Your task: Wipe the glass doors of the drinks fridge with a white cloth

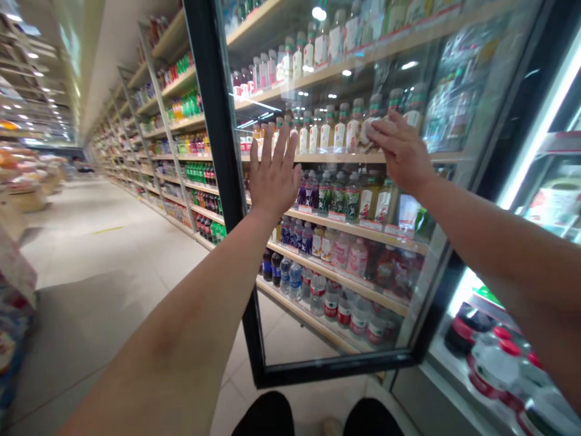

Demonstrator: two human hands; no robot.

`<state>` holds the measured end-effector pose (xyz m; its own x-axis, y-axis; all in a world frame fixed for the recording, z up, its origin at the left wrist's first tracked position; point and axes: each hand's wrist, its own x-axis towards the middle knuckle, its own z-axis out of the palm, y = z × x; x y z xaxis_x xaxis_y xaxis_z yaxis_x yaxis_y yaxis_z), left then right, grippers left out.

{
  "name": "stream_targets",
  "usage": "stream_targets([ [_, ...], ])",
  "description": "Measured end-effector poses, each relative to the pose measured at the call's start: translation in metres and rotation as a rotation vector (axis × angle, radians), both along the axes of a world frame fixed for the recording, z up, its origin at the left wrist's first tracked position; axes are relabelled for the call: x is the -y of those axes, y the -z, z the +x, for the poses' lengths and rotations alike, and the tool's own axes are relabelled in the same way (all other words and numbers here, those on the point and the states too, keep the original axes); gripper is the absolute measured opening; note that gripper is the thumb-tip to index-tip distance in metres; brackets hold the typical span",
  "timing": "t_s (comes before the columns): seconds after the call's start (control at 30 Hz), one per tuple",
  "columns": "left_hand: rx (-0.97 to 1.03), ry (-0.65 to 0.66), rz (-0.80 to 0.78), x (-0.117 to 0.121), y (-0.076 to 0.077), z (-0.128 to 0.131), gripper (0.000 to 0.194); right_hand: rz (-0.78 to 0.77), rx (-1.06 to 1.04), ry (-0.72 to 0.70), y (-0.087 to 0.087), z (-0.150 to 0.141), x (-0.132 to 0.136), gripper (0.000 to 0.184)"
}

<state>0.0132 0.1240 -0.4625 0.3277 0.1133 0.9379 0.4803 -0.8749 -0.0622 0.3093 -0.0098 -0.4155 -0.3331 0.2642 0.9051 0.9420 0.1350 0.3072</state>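
A black-framed glass door [338, 366] of a cooler stands swung open in front of me. My left hand [275, 175] lies flat against the left part of its pane, fingers spread and holding nothing. Higher up on the right, my right hand [406, 148] has its fingers bent together over a crumpled whitish cloth [368, 133], pressed to the glass. The cloth is partly covered by the fingers and hard to separate from the bottles behind. Through the pane show shelves with rows of bottles [327, 134], some with white labels.
To the right, the lit cooler holds large red-capped bottles [499, 363]. Long drink shelves [181, 145] run away on the left beside a pale tiled aisle floor [109, 266]. A display stand [18, 315] is at the left edge. My knees [272, 415] are below the door.
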Motion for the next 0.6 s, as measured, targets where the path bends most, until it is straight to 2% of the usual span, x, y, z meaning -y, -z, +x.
stream_targets([
  [0.1,0.005,-0.003,-0.035,-0.004,-0.003,0.002,0.066,0.046,-0.018,-0.017,-0.018,0.024,0.005,0.042],
  [0.2,0.012,0.002,-0.03,-0.01,-0.004,0.003,0.066,0.049,-0.022,-0.009,-0.017,0.031,0.016,0.041],
  [0.27,0.028,0.017,-0.005,-0.014,-0.003,0.002,0.067,-0.002,0.034,0.013,-0.014,0.033,0.026,0.043],
  [0.33,0.043,0.002,0.024,-0.02,-0.002,0.002,0.067,-0.041,0.098,0.029,-0.018,0.04,0.034,0.042],
  [0.47,0.072,-0.027,0.046,-0.029,-0.002,0.004,0.067,0.08,0.079,0.0,-0.039,0.065,0.036,0.039],
  [0.53,0.079,-0.053,0.052,-0.031,-0.003,0.005,0.068,0.144,0.049,-0.031,-0.038,0.072,0.034,0.038],
  [0.6,0.07,-0.108,0.068,-0.032,-0.003,0.005,0.068,0.146,0.037,-0.047,-0.028,0.073,0.035,0.039],
])
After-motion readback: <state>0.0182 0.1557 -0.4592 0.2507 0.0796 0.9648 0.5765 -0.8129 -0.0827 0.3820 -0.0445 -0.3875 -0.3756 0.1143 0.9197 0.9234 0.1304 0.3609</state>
